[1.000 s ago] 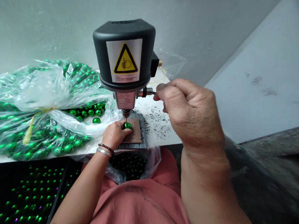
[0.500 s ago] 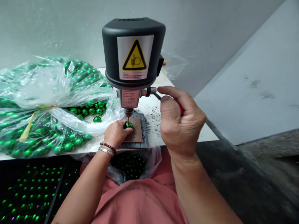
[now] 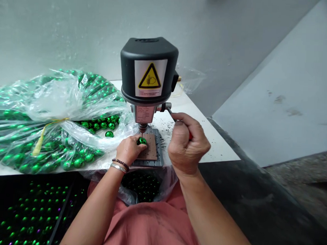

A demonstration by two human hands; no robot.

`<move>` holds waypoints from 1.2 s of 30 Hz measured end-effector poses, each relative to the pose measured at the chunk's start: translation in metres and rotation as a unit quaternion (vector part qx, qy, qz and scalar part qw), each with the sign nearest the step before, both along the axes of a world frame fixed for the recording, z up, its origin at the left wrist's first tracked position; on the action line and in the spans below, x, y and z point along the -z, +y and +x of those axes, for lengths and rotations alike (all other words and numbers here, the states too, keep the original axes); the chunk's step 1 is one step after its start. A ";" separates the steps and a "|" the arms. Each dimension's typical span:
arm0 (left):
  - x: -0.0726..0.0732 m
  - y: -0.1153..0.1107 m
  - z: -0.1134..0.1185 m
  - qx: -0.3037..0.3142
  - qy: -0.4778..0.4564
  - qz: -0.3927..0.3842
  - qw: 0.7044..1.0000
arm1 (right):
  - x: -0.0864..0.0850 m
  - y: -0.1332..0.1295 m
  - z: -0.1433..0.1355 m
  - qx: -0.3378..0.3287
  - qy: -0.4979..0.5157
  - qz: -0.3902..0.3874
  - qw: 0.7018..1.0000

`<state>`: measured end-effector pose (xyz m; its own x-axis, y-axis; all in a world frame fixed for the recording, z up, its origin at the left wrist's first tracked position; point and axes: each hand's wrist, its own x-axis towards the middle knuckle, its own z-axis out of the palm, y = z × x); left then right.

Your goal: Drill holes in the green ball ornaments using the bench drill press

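Observation:
A black bench drill press [image 3: 148,71] stands on the white table, its thin bit pointing down. Under the bit, my left hand [image 3: 129,148] pinches a shiny green ball [image 3: 141,140] between thumb and fingers. The ball rests on a brown board [image 3: 148,148] over the grey drill base [image 3: 159,159]. Whether the bit touches the ball or has entered it, I cannot tell. My right hand [image 3: 189,143] is closed around the feed lever [image 3: 170,113] at the drill's right side; a bit of its red knob shows between the fingers.
A tied clear plastic bag [image 3: 58,96] full of green balls covers the table's left side. A loose green ball [image 3: 109,134] lies near its opening. Dark shavings [image 3: 165,130] are scattered around the base. An open plastic bag [image 3: 164,184] of balls sits below the table edge.
My right hand has come down and towards me with the lever. My left hand still holds the green ball under the bit. The whole view has shifted slightly.

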<state>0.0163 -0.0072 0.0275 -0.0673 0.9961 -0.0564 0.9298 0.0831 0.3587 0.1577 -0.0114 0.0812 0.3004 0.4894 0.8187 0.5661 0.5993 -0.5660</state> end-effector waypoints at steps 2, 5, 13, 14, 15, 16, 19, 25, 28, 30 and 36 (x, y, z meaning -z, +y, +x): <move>0.000 -0.001 0.000 -0.003 -0.003 -0.001 1.000 | 0.000 0.001 0.000 0.001 -0.001 0.007 1.000; -0.001 -0.001 0.001 0.001 -0.003 0.003 1.000 | 0.004 0.001 0.000 -0.002 -0.003 0.010 1.000; 0.002 -0.001 -0.001 0.005 -0.005 0.012 1.000 | 0.017 0.000 0.000 -0.016 0.009 -0.010 1.000; 0.003 -0.001 -0.001 0.005 -0.012 0.015 1.000 | 0.010 0.001 0.000 -0.013 0.011 -0.006 1.000; 0.005 -0.001 -0.001 0.002 -0.021 0.020 1.000 | 0.000 0.001 0.001 -0.015 0.010 -0.008 1.000; 0.006 -0.002 -0.001 -0.004 -0.033 0.025 0.999 | -0.011 0.002 0.002 -0.015 0.010 -0.011 1.000; 0.008 -0.005 -0.002 -0.028 -0.077 0.037 0.996 | -0.043 0.007 0.003 -0.054 0.020 -0.047 0.997; -0.010 -0.032 -0.009 -0.005 -0.124 0.016 0.992 | -0.061 0.011 0.003 -0.085 0.036 -0.064 0.994; -0.018 -0.049 -0.016 0.104 -0.158 -0.073 0.979 | -0.058 0.011 0.002 -0.090 0.044 -0.062 0.993; -0.017 -0.056 -0.020 0.127 -0.166 -0.106 0.972 | -0.057 0.011 0.002 -0.090 0.047 -0.061 0.993; -0.002 -0.055 -0.025 -0.025 -0.357 -0.031 0.933 | -0.056 0.012 0.002 -0.103 0.047 -0.065 0.991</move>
<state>-0.0086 -0.0623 0.0295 -0.0377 0.9860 -0.1625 0.4498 0.1620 0.8783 0.1599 0.0005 0.1371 0.2543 0.6478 0.7181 0.3809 0.6154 -0.6901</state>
